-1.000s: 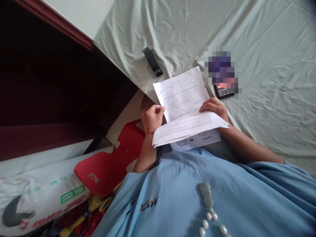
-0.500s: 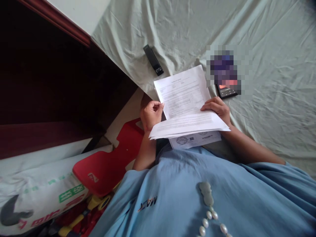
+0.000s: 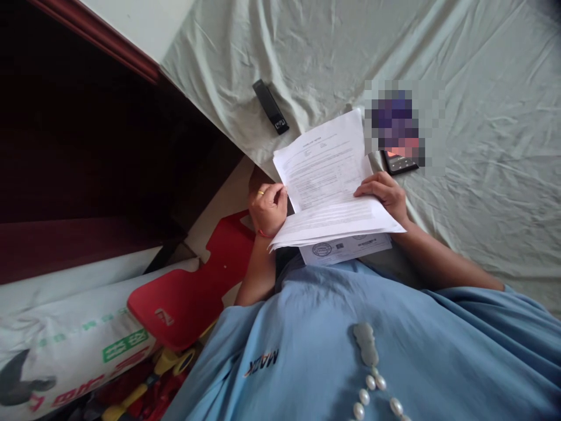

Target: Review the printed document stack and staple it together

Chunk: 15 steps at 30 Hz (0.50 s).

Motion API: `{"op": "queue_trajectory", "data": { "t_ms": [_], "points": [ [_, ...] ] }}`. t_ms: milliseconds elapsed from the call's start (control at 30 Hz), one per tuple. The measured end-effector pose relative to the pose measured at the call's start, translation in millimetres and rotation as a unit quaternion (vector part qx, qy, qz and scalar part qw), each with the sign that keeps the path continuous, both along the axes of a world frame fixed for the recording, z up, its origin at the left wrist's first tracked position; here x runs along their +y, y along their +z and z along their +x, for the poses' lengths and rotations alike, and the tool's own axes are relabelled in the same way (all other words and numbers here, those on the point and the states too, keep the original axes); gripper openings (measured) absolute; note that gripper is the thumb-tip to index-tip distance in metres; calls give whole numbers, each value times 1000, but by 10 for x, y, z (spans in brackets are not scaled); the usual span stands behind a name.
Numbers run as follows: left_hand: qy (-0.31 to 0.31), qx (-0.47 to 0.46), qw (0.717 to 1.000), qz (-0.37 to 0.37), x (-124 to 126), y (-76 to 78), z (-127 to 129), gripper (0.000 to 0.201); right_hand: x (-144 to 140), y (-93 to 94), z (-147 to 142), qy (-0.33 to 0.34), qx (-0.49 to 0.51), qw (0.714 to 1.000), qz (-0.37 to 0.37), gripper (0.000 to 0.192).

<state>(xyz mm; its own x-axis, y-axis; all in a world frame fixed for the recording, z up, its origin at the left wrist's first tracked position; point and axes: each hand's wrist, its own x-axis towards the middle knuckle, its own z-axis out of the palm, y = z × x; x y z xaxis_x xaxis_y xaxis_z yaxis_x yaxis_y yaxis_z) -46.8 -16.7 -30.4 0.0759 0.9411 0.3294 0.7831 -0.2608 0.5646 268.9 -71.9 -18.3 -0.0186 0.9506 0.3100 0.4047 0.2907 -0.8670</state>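
Note:
A stack of printed papers [image 3: 324, 169] lies over my lap, its nearer sheets folded back toward me. My left hand [image 3: 268, 206] pinches the left edge of the papers between thumb and finger; a gold ring and a red wrist string show. At the right side, my right hand [image 3: 388, 196] holds the papers, fingers on top and the thumb hidden. Below the folded sheets, a page with round stamps [image 3: 346, 250] sticks out over the blue shirt. Beyond the stack a black stapler [image 3: 270, 108] rests on the sheet.
A phone [image 3: 400, 164], partly blurred out, lies on the pale green bedsheet [image 3: 482, 193] at right. Dark wooden furniture [image 3: 87, 146] stands at left. A red plastic seat [image 3: 188, 298] and a white printed sack [image 3: 74, 345] are at lower left.
My left hand has rolled so its back and ring show. The upper sheets have tilted up and bent a little. My right hand has hardly moved.

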Motion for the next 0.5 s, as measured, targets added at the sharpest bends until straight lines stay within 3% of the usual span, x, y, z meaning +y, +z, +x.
{"op": "queue_trajectory", "data": {
  "t_ms": [333,500],
  "points": [
    [25,-139,986,-89,16,61,80,9,0,18,9,-1,-2,1000,-20,33],
    [16,-251,952,-174,76,45,135,29,0,27,-5,5,-3,1000,12,27]
  ]
}}
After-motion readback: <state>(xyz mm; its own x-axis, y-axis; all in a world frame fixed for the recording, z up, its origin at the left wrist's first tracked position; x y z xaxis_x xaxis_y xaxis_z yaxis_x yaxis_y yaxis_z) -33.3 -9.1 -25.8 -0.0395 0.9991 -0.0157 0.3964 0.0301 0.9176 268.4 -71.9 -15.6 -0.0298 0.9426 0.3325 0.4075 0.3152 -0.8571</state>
